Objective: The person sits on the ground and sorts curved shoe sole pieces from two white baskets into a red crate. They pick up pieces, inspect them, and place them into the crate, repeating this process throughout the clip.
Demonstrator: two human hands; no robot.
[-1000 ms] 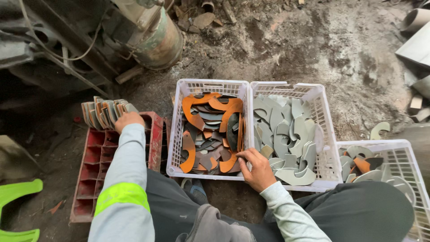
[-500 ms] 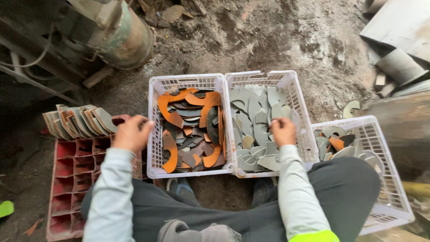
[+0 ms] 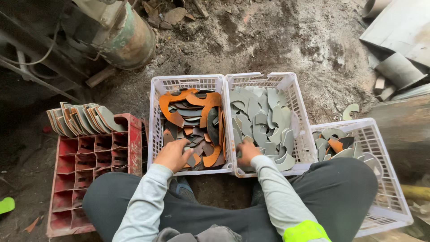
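Head view, looking down: left hand point(image 3: 172, 154) sits in the near end of the left white crate point(image 3: 154, 116), fingers curled onto the rusty orange and dark grey curved metal pieces point(image 3: 192, 118). Right hand point(image 3: 247, 153) dips into the middle crate point(image 3: 298, 112), fingers bent down among pale grey crescent pieces point(image 3: 264, 118); whether it pinches one, I cannot tell. A stack of sorted pieces point(image 3: 83, 118) stands on the red tray point(image 3: 89, 157).

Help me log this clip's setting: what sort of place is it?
Probably a rough metalworking yard: dirt ground, white crates of curved metal cut-outs, a rusty cylindrical machine.
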